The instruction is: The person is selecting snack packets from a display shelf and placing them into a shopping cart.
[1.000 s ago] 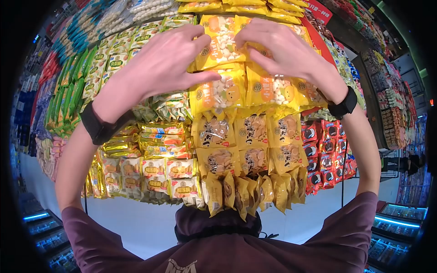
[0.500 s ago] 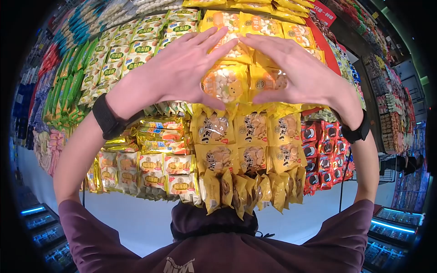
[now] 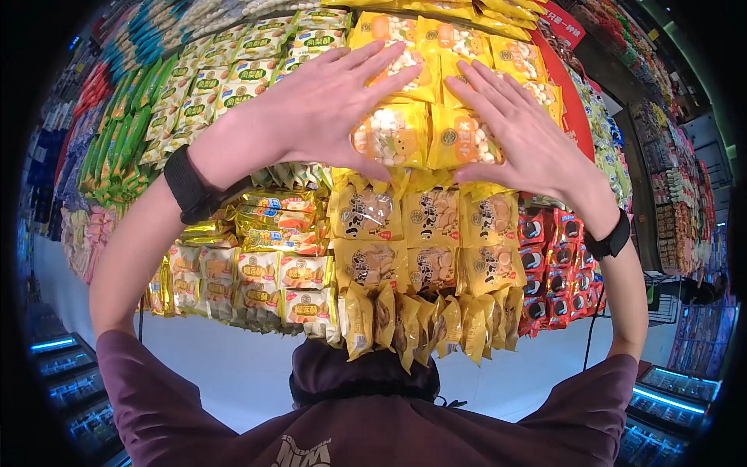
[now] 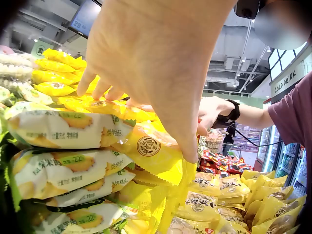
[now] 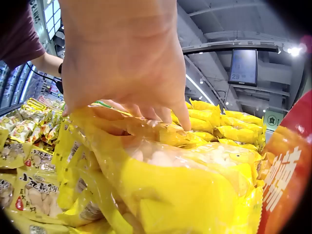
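Note:
Yellow packets (image 3: pixel 393 136) with clear windows showing white, rounded pieces lie in rows at the middle of the head view. My left hand (image 3: pixel 319 109) spreads over the left side of these rows, fingers straight and pointing away, thumb at the front edge. Over the right side lies my right hand (image 3: pixel 525 140), its fingers also extended and its thumb by the front row. In the right wrist view, the fingertips reach down to a yellow packet (image 5: pixel 165 180). The left thumb (image 4: pixel 185 141) rests along the edge of a yellow packet in the left wrist view.
Yellow biscuit packets (image 3: pixel 369 214) fill the rows nearer me, with several upright at the front edge. Green-white packets (image 3: pixel 257 74) are stacked to the left, and red packets (image 3: pixel 560 257) sit to the right. A red divider sign (image 3: pixel 568 101) borders the yellow rows.
Both hands have uncurled from the yellow packets and straightened their fingers. They have come nearer to me, and the right hand has shifted to the right, widening the gap between the hands.

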`<state>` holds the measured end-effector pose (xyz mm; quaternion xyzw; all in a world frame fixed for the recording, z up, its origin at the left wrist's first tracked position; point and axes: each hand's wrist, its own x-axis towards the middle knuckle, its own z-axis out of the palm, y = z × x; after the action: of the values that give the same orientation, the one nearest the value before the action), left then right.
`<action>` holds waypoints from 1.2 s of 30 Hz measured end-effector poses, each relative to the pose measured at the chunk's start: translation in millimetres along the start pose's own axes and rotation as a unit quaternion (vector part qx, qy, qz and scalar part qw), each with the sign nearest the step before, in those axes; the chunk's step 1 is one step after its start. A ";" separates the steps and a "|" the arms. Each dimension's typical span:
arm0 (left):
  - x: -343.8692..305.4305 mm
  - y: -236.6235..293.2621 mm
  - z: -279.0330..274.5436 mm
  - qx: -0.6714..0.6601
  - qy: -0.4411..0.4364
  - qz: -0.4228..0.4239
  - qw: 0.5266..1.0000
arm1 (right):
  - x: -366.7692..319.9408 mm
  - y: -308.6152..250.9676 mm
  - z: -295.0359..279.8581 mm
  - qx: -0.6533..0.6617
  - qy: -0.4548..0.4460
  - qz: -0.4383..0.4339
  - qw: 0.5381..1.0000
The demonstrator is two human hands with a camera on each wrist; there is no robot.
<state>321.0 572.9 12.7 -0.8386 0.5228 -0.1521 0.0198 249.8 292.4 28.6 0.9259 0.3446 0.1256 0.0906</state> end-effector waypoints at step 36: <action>4.2 26.3 -17.3 0.090 -0.061 -0.073 0.991 | -36.7 20.4 27.6 -0.029 0.064 -0.023 0.997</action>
<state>295.1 559.5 25.1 -0.8772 0.4417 -0.1480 0.1160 243.7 250.7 1.2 0.9047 0.3671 0.1926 0.0980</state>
